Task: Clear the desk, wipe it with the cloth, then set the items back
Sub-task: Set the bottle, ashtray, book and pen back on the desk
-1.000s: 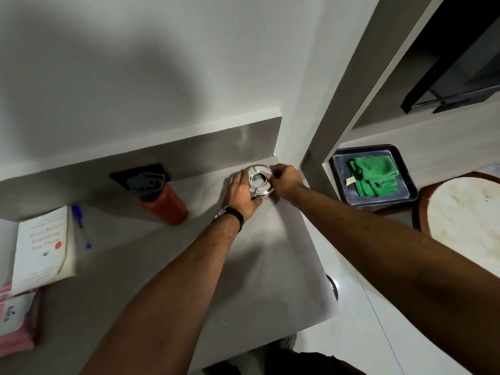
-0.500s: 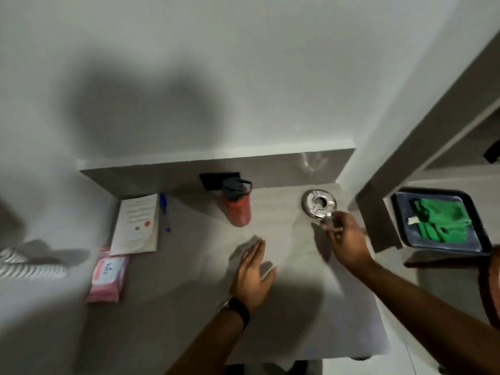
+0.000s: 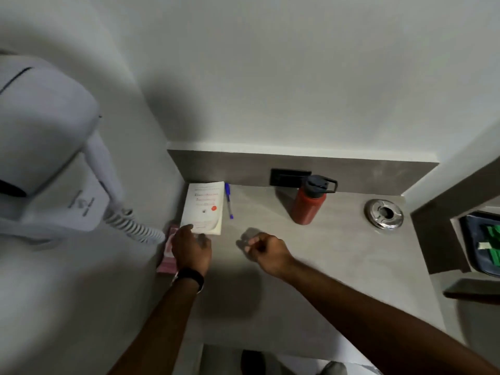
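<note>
On the grey desk [image 3: 338,269], a white book [image 3: 204,207] lies at the back left with a blue pen [image 3: 229,201] beside it. A pink tissue pack [image 3: 168,257] lies nearer, mostly hidden under my left hand [image 3: 190,249], whose fingertips touch the book's near edge. My right hand [image 3: 266,251] hovers over the desk's middle, fingers loosely curled and holding nothing. A red bottle [image 3: 308,205] stands at the back. A round metal ashtray [image 3: 383,213] sits in the back right corner. The green cloth [image 3: 493,251] lies in a dark tray [image 3: 469,239] at far right.
A white wall-mounted hair dryer [image 3: 40,147] with a coiled cord [image 3: 135,228] hangs over the desk's left side. A black socket plate [image 3: 286,175] sits on the backsplash behind the bottle. A partition wall [image 3: 443,201] separates the desk from the tray.
The view has swung left. My right hand has let go of the ashtray and moved left to the desk's middle. My left hand has moved to the book and pink pack.
</note>
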